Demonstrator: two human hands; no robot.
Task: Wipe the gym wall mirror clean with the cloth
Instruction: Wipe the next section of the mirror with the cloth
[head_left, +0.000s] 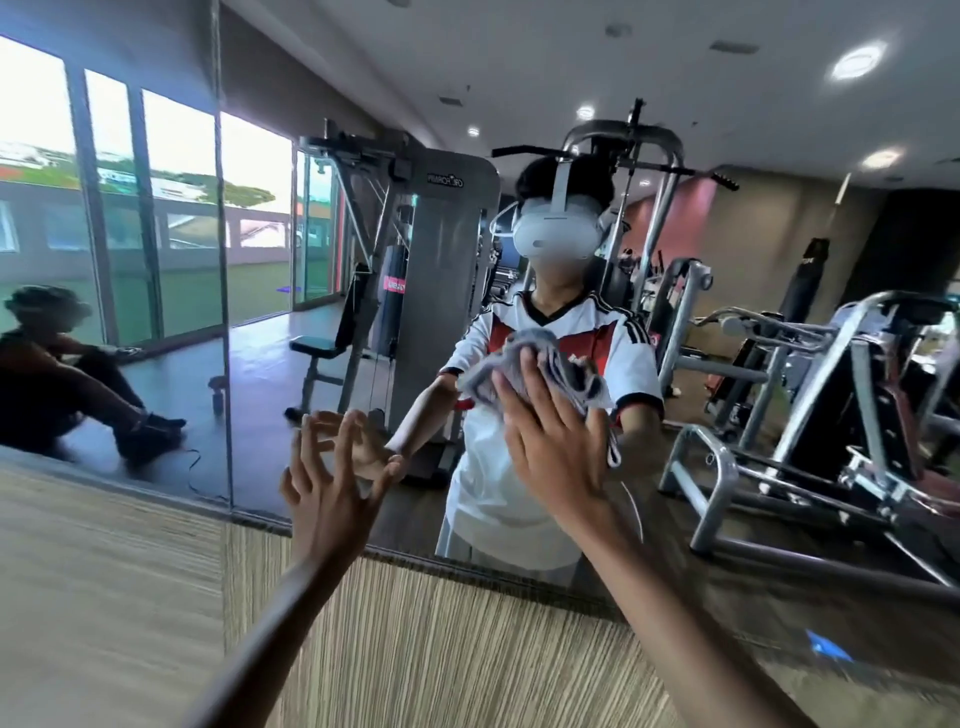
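The wall mirror (363, 234) fills the upper part of the head view and reflects the gym and me. My right hand (550, 441) lies flat with straight fingers, pressing a crumpled grey and white cloth (571, 369) against the glass at chest height. The hand covers the cloth's lower middle. My left hand (327, 483) is lower and to the left, its spread fingertips touching the mirror just above the lower edge; it holds nothing.
A striped wood-grain wall panel (415, 649) runs below the mirror. A vertical seam (223, 312) splits the mirror into panels left of my hands. The reflection shows weight machines (779, 389), windows and a seated person (62, 379) at the far left.
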